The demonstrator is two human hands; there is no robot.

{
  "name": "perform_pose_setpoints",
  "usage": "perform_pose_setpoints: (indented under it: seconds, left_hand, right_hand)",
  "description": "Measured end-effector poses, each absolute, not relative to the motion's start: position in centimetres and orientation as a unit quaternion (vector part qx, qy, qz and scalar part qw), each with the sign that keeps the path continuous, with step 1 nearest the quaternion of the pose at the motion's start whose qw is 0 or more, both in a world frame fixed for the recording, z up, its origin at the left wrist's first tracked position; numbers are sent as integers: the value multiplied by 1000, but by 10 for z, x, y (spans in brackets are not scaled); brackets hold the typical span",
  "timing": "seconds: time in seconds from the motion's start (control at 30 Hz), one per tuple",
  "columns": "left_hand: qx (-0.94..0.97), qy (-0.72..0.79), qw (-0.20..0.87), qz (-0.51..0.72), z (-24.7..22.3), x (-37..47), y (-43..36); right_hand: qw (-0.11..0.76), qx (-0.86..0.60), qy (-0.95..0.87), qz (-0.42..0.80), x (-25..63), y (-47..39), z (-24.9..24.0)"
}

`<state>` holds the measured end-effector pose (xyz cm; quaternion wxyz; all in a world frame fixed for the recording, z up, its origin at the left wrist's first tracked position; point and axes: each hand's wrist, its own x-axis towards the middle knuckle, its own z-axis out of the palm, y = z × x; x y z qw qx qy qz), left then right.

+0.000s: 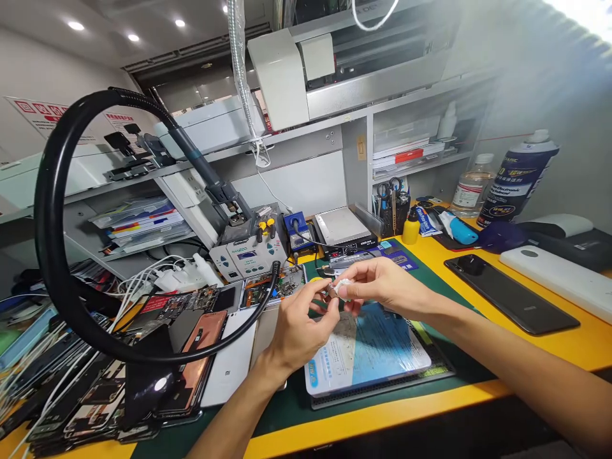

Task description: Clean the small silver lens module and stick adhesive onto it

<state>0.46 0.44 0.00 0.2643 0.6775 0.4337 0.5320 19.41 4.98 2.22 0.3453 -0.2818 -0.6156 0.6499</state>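
Above a blue-and-white pad (370,350) on the bench, my two hands meet. My left hand (303,322) pinches a small brownish part (331,291) between thumb and fingers; its exact kind is too small to tell. Pressed up against that part is a crumpled white wad (343,288), perhaps tissue or cotton, which my right hand (370,287) grips between thumb and forefinger. Fingers of both hands partly cover the part and the wad.
A thick black hose (45,210) arches over stacked phone parts (109,395) at left. Behind stands a grey soldering station (248,255). On the right lie a dark phone (511,293), a white power-bank-like block (559,280), a yellow bottle (410,229) and a spray can (519,178).
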Motion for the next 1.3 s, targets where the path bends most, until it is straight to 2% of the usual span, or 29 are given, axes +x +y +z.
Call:
perform_pose_setpoints:
  seconds: [0.17,0.5,0.73,1.0,1.3]
  left_hand:
    - [694,419,272,519,2,4,5]
    - [686,415,304,515,2,5,7]
    - [664,412,366,506,1,6,7]
    - [624,390,445,511,-1,6,8]
    - [567,377,545,489,3,1,9]
  right_hand:
    - [350,-283,-603,658,196,53,20]
    - [381,-271,-669,578,195,51,15]
    - [413,-267,-659,569,194,50,12]
    - [396,-248,-711,525,195,44,14]
    - [390,-256,-701,540,197,44,19]
